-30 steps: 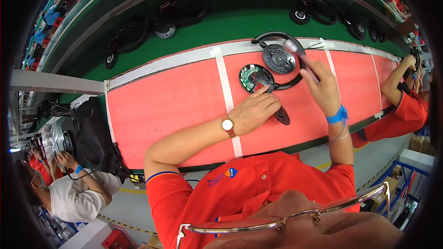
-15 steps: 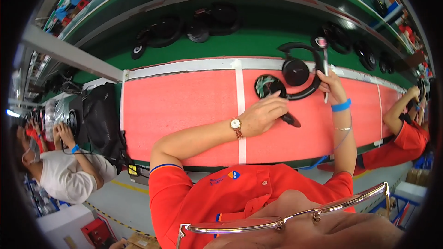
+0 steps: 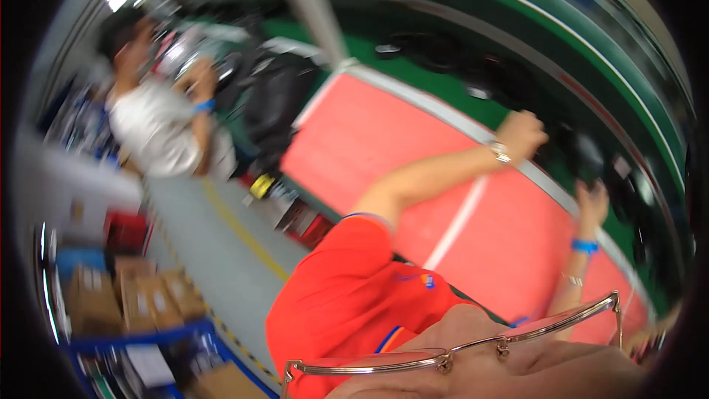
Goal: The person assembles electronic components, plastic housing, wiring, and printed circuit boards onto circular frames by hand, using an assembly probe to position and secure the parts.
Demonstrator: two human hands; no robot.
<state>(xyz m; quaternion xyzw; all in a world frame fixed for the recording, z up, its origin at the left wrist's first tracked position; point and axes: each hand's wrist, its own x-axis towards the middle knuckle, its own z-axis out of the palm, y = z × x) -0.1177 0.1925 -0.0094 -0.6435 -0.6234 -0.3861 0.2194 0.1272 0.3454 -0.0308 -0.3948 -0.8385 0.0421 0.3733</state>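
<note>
- Both bare hands are out over the far edge of the pink mat (image 3: 391,144), and there are two of them in play!
- The left hand (image 3: 519,135) is curled narrow, fingers bent in; a dark shape sits right by its fingertips, but blur keeps me from telling whether it grips anything.
- Over to the right hand (image 3: 593,203): fingers up and bent, pointing far, and again I cannot tell how wide the grip is or whether it holds something.
- And the dark piece (image 3: 583,149)! One blurred black mass, to the right of the left hand and just beyond the right, over the green surface (image 3: 402,77); contact is too smeared to call.
- Farther left along that green, two more dark groups: one black group (image 3: 436,52) and, nearer the hands, a second black group (image 3: 502,81). More dark shapes run on at the right, too blurred to count.
- One wristwatch (image 3: 501,151) on the left wrist, one blue wristband (image 3: 583,247) on the right.
- Off to the left, one co-worker (image 3: 162,129) in white, beside one black bag (image 3: 281,100).
- Near left, at least three cardboard boxes (image 3: 94,303) on a blue rack (image 3: 140,340).
</note>
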